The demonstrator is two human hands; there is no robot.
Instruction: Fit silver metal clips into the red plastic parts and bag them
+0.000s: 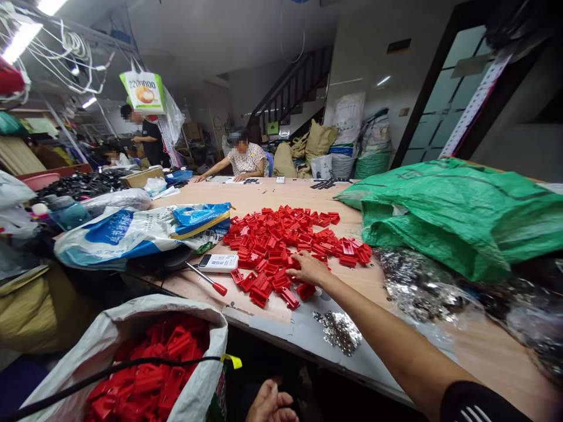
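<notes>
A heap of small red plastic parts (281,234) is spread over the middle of the table. My right hand (310,268) reaches over its near right side, fingers stretched apart and touching or just above the parts; no part is clearly held. Below the table's front edge, my left hand (271,403) is palm up with loosely bent fingers and nothing visible in it. Small shiny metal pieces (338,333) lie in a pile near the edge, beside my right forearm. To the left is a white sack (211,346) filled with more red parts.
A screwdriver (213,283) and a white phone-like device (219,263) lie left of the heap. A green woven sack (461,205) and bagged metal pieces (422,287) occupy the right. A blue-white sack (127,231) lies left. Across the table sits another person (248,161).
</notes>
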